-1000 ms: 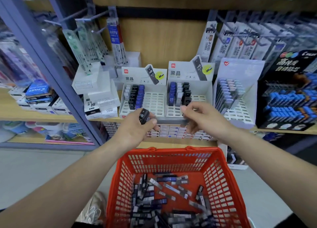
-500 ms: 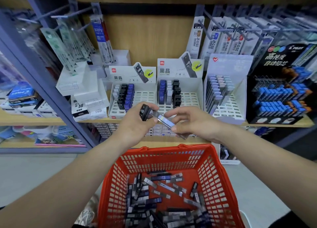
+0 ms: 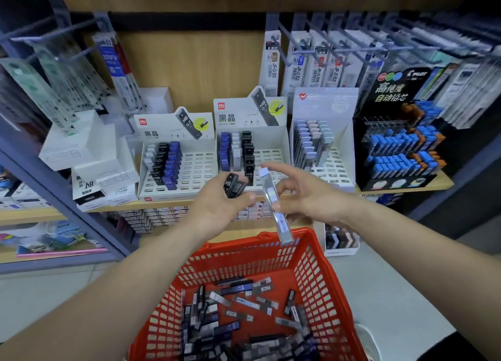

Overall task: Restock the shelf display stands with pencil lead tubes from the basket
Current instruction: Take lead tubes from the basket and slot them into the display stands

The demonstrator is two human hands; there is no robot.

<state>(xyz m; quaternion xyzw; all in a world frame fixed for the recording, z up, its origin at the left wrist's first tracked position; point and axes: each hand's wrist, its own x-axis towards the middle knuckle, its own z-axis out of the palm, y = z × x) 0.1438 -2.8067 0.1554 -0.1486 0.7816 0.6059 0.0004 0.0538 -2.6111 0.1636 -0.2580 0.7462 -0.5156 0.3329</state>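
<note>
I see red basket at 6 o'clock holding loose lead tubes, white display stands at 12, left hand gripping black HB tubes, right hand pinching tilted clear tube at centre

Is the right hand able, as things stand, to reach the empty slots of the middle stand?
Probably yes. The right hand, pinching a clear tube, hovers in front of the middle stand; nothing stands between. The left hand with its black tubes is off to the side.
</note>
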